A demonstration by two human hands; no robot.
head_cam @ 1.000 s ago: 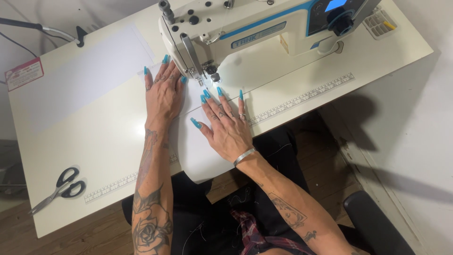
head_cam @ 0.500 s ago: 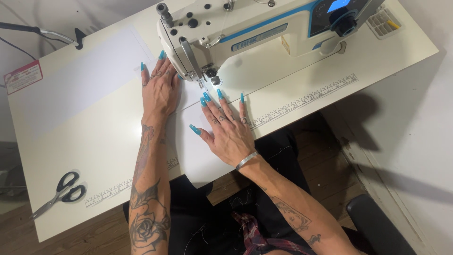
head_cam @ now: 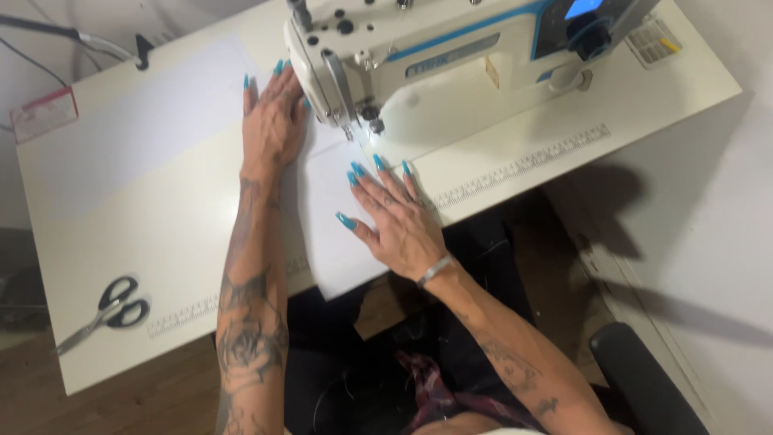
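Head view: white fabric is pressed flat under the needle of the sewing machine by the left hand and right hand, fingers spread, nothing gripped. Most fabric lies unfed, overhanging the cream tabletop; scissors rest far left, wooden floor below.

Both hands, left and right, have slid the white fabric farther under the needle.
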